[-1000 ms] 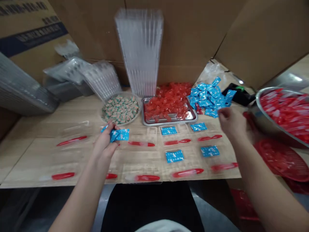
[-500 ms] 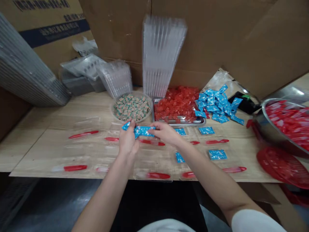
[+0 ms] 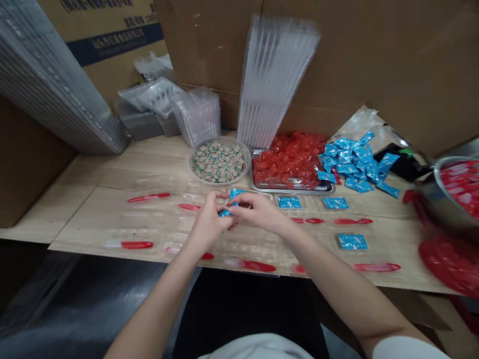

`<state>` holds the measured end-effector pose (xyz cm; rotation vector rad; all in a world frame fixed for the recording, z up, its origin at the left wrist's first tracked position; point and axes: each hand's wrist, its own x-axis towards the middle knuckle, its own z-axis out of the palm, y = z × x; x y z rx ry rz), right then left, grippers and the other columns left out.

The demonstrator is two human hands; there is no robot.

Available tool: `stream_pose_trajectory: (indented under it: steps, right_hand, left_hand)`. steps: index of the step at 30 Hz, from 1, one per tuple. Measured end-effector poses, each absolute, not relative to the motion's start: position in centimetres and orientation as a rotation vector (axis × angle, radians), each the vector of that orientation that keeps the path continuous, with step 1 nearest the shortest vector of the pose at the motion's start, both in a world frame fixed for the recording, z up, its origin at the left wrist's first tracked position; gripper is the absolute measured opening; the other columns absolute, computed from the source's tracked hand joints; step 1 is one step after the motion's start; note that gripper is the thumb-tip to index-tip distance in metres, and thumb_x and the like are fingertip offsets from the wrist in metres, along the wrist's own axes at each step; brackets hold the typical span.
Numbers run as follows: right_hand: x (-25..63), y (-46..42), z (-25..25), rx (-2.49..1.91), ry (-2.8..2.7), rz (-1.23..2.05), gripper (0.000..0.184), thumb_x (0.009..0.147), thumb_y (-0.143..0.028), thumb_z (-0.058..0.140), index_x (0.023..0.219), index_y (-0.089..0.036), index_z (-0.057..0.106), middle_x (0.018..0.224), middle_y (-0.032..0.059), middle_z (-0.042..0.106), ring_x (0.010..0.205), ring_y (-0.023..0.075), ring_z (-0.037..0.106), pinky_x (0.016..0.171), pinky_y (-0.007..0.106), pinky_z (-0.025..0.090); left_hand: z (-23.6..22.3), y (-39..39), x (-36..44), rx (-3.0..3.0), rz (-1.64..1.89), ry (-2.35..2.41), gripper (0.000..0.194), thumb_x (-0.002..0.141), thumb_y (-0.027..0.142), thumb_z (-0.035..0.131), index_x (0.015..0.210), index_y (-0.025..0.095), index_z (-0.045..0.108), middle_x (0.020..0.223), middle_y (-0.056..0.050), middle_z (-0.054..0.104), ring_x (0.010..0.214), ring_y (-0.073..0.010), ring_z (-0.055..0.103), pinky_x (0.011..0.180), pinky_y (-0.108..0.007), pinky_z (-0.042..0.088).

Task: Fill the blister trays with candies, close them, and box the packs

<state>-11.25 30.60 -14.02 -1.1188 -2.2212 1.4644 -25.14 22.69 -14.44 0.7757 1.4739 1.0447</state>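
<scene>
My left hand [image 3: 208, 220] and my right hand [image 3: 258, 213] meet over the middle of the table. Their fingers are closed around a small blue packet [image 3: 225, 213], which they partly cover. Just behind the fingers, another blue packet [image 3: 236, 192] lies in a clear plastic tray. More flat trays are laid out in two rows below and beside my hands, several with a red plastic utensil, such as the red one [image 3: 257, 265] at the front edge. Farther right, blue packets [image 3: 289, 202] lie in trays too.
Behind my hands stand a round tub [image 3: 190, 172] of small wrapped pieces and a metal tray [image 3: 275, 189] of red packets. Loose blue packets [image 3: 348, 168] are heaped to the right, near a metal bowl [image 3: 441, 192] of red items. Tall stacked clear trays [image 3: 275, 80] lean at the back.
A blue packet now lies in the tray behind my fingers. My hands have come closer together around a blue packet. The whole view has shifted, with things appearing farther right.
</scene>
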Motion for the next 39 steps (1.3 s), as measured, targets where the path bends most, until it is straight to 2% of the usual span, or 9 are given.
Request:
stream_pose_trajectory:
  steps: [5,13,17,18,23,27,32,36,39]
  right_hand:
    - [-9.8,28.0,-13.6,-1.170,-2.097,1.332,0.009,0.081,-0.026,0.060,0.078,-0.019,0.064,0.071,-0.0020,0.062,0.066,0.0107,0.055,0.061,0.022,0.041]
    - [-3.5,31.0,-11.8,-1.325,-2.372,0.963,0.012,0.085,-0.025,0.055,0.086,-0.025,0.066,0.082,-0.0052,0.067,0.073,0.0107,0.060,0.067,0.021,0.046]
    - [4.3,39.7,-13.7,-1.585,-2.296,0.718,0.024,0.086,-0.012,0.044,0.097,-0.013,0.065,0.091,0.0119,0.064,0.083,0.0207,0.057,0.074,0.034,0.041]
    - [6.2,41.5,-14.7,-1.766,-2.339,0.433,0.023,0.082,-0.009,0.049,0.098,-0.012,0.065,0.092,0.0140,0.063,0.085,0.0222,0.056,0.074,0.034,0.040]
    - [10.4,44.2,-16.9,-2.026,-2.405,-0.131,0.024,0.084,-0.018,0.050,0.096,-0.004,0.066,0.095,0.0242,0.060,0.090,0.0285,0.054,0.074,0.037,0.036]
    - [5.2,40.5,-14.7,-1.746,-2.357,-0.166,0.032,0.089,-0.018,0.040,0.099,0.001,0.063,0.092,0.0276,0.061,0.087,0.0289,0.055,0.073,0.039,0.038]
    - [-10.3,33.8,-15.0,-1.067,-2.739,0.146,0.015,0.086,-0.018,0.051,0.093,-0.018,0.065,0.093,0.0061,0.065,0.084,0.0164,0.056,0.077,0.026,0.043]
    - [-21.2,30.2,-17.6,-0.816,-2.882,0.182,0.014,0.084,-0.013,0.052,0.084,-0.014,0.066,0.088,0.0069,0.066,0.087,0.0197,0.056,0.073,0.029,0.045]
    - [-22.6,30.3,-18.2,-0.866,-2.893,0.184,0.016,0.087,-0.018,0.050,0.086,-0.017,0.066,0.090,0.0041,0.065,0.088,0.0181,0.055,0.072,0.027,0.045]
  left_hand:
    - [-13.8,21.5,-24.3,0.679,1.007,1.260,0.039,0.065,0.026,0.073,0.100,0.018,0.057,0.092,-0.004,0.066,0.072,-0.0131,0.063,0.065,-0.024,0.050]
    - [-13.9,20.0,-24.6,0.528,0.893,1.091,0.034,0.075,0.029,0.067,0.108,0.025,0.058,0.090,-0.003,0.062,0.071,-0.0125,0.059,0.063,-0.021,0.047]
    - [-15.0,19.6,-25.3,0.995,0.900,1.482,0.013,0.077,0.027,0.062,0.090,0.023,0.062,0.089,-0.003,0.063,0.082,-0.0164,0.059,0.072,-0.025,0.046]
    - [-15.4,19.5,-25.0,1.105,0.863,1.550,0.012,0.076,0.025,0.061,0.089,0.023,0.062,0.088,-0.002,0.064,0.083,-0.0178,0.059,0.073,-0.027,0.045]
    - [-17.2,19.4,-22.2,1.560,0.745,1.759,0.011,0.077,0.024,0.060,0.088,0.026,0.061,0.087,-0.006,0.065,0.084,-0.0271,0.060,0.075,-0.040,0.045]
    - [-16.8,19.1,-21.3,1.713,0.732,1.783,0.015,0.081,0.024,0.056,0.093,0.026,0.064,0.107,-0.013,0.060,0.101,-0.0337,0.053,0.087,-0.050,0.039]
    - [-16.2,17.0,-22.9,1.975,0.710,1.647,0.012,0.084,0.023,0.054,0.089,0.030,0.064,0.092,-0.002,0.068,0.095,-0.0239,0.060,0.101,-0.049,0.033]
    - [-16.6,15.9,-27.5,1.932,0.839,2.022,0.019,0.088,0.021,0.046,0.102,0.021,0.059,0.103,-0.007,0.066,0.099,-0.0208,0.059,0.094,-0.040,0.042]
    - [-17.8,16.9,-31.9,1.897,0.772,2.183,0.038,0.090,0.032,0.040,0.121,0.011,0.051,0.121,-0.017,0.057,0.114,-0.0265,0.052,0.097,-0.043,0.041]
